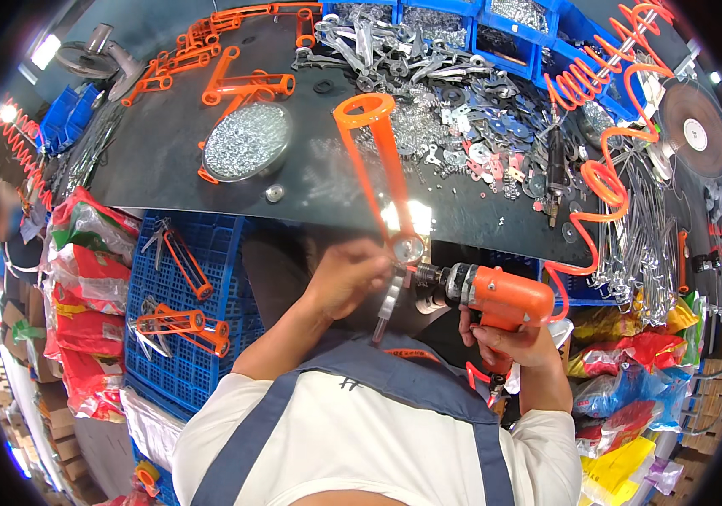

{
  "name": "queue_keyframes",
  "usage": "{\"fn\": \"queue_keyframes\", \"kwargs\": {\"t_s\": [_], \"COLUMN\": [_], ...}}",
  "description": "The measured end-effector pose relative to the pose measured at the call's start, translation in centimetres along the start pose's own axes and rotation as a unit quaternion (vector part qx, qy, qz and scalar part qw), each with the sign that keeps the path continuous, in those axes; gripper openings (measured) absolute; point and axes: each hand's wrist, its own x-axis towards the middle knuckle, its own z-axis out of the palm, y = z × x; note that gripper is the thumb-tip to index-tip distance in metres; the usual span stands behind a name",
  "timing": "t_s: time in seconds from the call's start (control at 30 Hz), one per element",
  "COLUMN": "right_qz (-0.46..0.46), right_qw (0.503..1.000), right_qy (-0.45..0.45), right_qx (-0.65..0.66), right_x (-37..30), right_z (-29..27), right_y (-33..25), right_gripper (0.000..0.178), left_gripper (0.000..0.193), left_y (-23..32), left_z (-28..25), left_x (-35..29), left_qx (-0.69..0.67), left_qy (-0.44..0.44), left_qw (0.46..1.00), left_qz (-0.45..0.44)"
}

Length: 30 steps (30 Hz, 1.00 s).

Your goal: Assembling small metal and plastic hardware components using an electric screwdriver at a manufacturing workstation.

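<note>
My right hand (504,337) grips an orange power drill (509,293), with fingers wrapped round its handle. The drill's dark chuck points left at the lower end of an orange caulking gun frame (388,160). That frame stands tilted over the table's front edge, its open ring at the top. A round silver disc (408,248) shows at its lower end, and a pale metal bar (390,304) hangs below. My left hand (351,271) is closed in a pinch beside this end; what lies between its fingers is hidden.
The dark table (327,185) carries a round dish (287,145) of small shiny parts, more orange frames (251,86), and heaped metal levers and washers (462,126). Blue bins (509,46) line the back. An orange coiled hose (606,190) crosses the right; blue crates (175,278) stand left.
</note>
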Motion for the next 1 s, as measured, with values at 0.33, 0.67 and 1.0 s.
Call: {"fn": "queue_keyframes", "kwargs": {"t_s": [0.33,0.67,1.0], "right_qz": [0.011,0.093,0.127], "right_qw": [0.996,0.986,0.922], "right_qy": [0.048,0.036,-0.063], "right_qx": [-0.077,-0.134,-0.361], "right_x": [-0.4,3.8,6.5], "right_z": [-1.0,-1.7,-1.5], "right_y": [-1.3,-1.2,-5.8], "right_gripper": [0.032,0.039,0.023], "left_gripper": [0.015,0.022,0.020], "left_y": [-1.9,-5.1,-6.1], "left_z": [-0.4,-1.5,-1.9], "left_x": [0.3,2.8,3.6], "left_qx": [0.440,0.593,0.623], "left_qy": [0.083,0.003,-0.013], "left_qw": [0.862,0.706,0.667], "left_qz": [0.237,0.387,0.407]}}
